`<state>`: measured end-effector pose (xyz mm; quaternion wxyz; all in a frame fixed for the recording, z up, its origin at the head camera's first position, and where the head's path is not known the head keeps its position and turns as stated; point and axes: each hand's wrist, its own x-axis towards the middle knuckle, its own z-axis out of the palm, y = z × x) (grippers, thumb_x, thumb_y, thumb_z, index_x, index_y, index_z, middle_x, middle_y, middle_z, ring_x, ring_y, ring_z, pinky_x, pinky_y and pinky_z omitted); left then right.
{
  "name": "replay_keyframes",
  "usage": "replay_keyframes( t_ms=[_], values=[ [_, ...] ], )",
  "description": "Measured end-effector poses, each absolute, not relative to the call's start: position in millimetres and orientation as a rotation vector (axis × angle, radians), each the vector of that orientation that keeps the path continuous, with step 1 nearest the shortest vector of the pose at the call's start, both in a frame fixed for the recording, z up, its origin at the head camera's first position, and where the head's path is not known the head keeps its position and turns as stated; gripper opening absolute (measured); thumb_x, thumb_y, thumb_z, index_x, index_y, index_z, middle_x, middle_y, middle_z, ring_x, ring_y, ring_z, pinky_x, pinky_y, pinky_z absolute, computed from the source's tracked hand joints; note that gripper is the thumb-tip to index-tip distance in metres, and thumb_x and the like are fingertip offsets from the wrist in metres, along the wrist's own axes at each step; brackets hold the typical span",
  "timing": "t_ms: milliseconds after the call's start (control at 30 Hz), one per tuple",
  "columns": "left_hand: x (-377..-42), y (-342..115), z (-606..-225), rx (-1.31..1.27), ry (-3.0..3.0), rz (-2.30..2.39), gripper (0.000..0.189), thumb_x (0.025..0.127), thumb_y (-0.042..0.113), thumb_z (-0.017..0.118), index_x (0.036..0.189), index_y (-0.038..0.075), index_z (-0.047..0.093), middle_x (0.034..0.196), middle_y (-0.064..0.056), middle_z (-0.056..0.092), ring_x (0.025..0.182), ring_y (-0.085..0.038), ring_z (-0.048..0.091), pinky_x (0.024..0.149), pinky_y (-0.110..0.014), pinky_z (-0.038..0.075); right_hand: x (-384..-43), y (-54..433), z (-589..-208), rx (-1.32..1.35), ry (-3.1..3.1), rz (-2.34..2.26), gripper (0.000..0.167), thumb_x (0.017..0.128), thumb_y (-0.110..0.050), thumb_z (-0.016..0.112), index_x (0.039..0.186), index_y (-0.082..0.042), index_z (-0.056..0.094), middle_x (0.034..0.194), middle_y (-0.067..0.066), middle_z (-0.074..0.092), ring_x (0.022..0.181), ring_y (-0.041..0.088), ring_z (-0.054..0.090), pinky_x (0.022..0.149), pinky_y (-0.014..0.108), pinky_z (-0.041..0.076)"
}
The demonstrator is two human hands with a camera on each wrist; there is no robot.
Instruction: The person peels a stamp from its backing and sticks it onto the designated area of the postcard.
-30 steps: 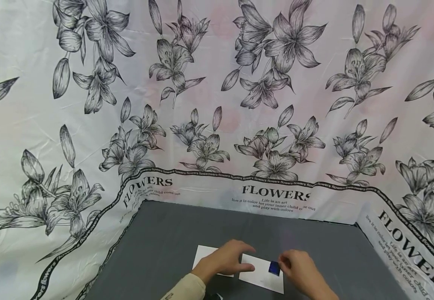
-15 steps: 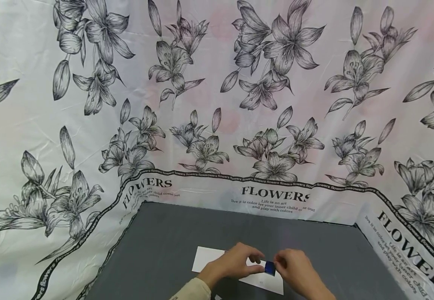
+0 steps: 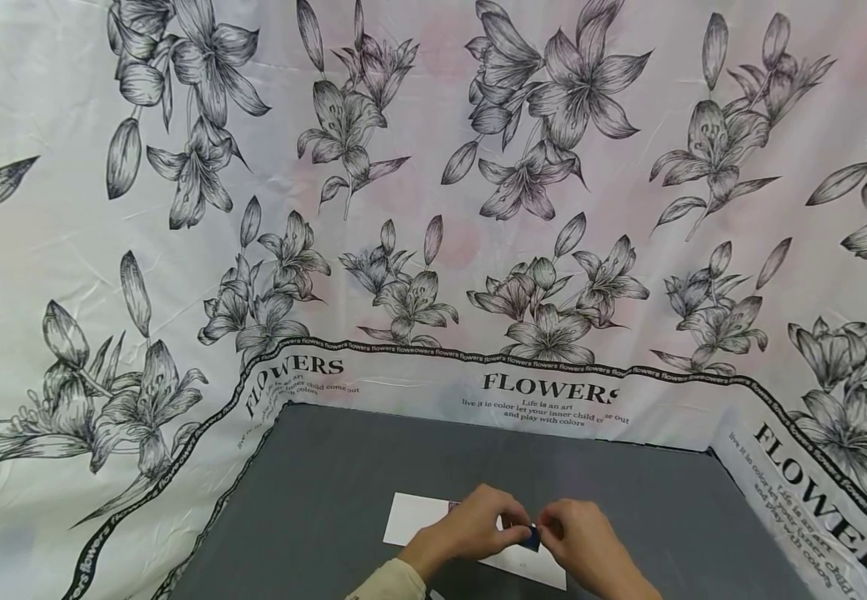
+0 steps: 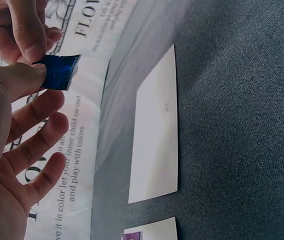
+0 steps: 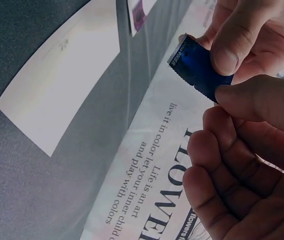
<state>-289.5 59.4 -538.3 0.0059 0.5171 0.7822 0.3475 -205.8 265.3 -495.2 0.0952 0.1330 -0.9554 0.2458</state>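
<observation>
A small dark blue postage stamp (image 5: 194,67), with toothed edges and pale lettering along one end, is held up between both hands. My left hand (image 3: 471,525) pinches it between thumb and index finger, its other fingers spread apart in the left wrist view. My right hand (image 3: 583,537) pinches the neighbouring edge, fingertips right beside the left thumb. Below the hands lies a white paper rectangle (image 4: 157,130) with faint small print. A second white paper (image 3: 411,517) lies to its left, bearing a purple stamp (image 4: 132,235) at its corner.
The dark grey table (image 3: 373,450) extends behind and around the papers. White cloth (image 3: 403,383) printed with flowers and lettering hangs along its back and sides.
My left hand has moved right and taken hold of the blue stamp, which my right hand was holding alone. The stamp and right hand have shifted slightly left.
</observation>
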Motion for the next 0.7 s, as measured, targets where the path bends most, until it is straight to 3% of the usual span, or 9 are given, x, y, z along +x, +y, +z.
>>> replay_keyframes(
  t_ms=[700],
  values=[
    [-288.8, 52.2, -537.3, 1.471, 2.469, 1.148, 0.011, 0.105, 0.014, 0.073, 0.108, 0.012, 0.084, 0.093, 0.008, 0.080, 0.077, 0.012, 0.055, 0.070, -0.008, 0.047, -206.1, 270.4, -500.5, 0.426, -2.882, 0.800, 0.005, 0.093, -0.017, 0.084, 0.090, -0.019, 0.081, 0.085, -0.012, 0.072, 0.072, -0.003, 0.060, 0.064, 0.025, 0.052]
  ],
)
